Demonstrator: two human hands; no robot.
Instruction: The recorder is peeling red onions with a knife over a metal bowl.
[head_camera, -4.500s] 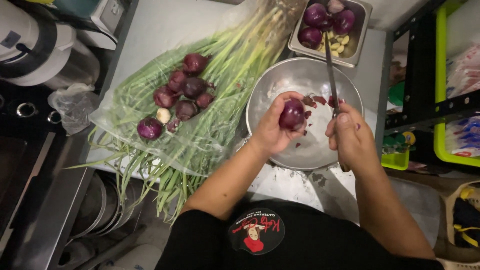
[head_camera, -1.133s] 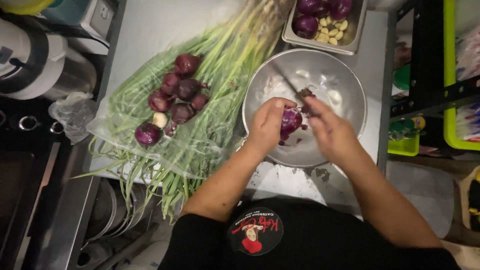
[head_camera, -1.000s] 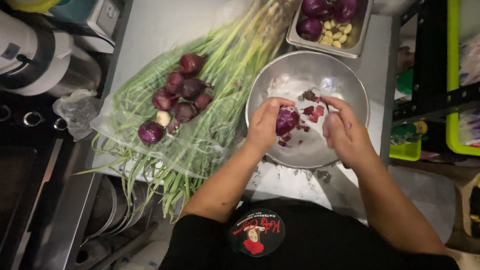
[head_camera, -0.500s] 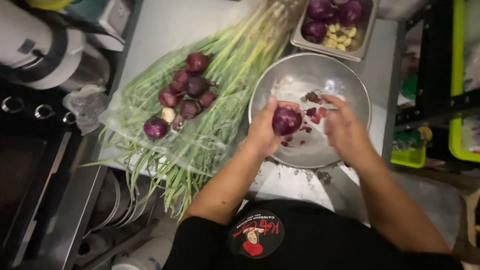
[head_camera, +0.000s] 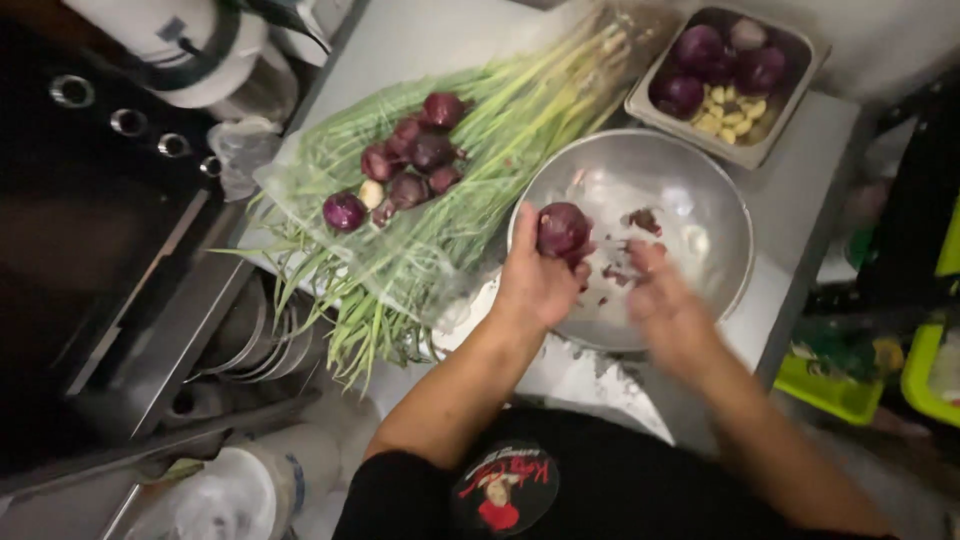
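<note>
My left hand (head_camera: 535, 285) is shut on a peeled red onion (head_camera: 563, 229), which it holds above the near left part of a round steel bowl (head_camera: 715, 215). Bits of purple onion skin (head_camera: 643, 219) lie inside the bowl. My right hand (head_camera: 668, 310) is blurred by motion just right of the onion, over the bowl. Its fingers look spread, with nothing visible in them, and it is not touching the onion.
A bundle of green onions (head_camera: 470, 170) in clear plastic lies left of the bowl, with several red onions (head_camera: 410, 165) on top. A steel tray (head_camera: 790, 45) of peeled onions and garlic cloves sits behind the bowl. Stove knobs (head_camera: 125, 120) are at left and green crates (head_camera: 840, 390) at right.
The knife that my right hand held 4.5 s ago is no longer seen. My right hand has pulled slightly away from the onion, which my left hand still holds over the bowl.
</note>
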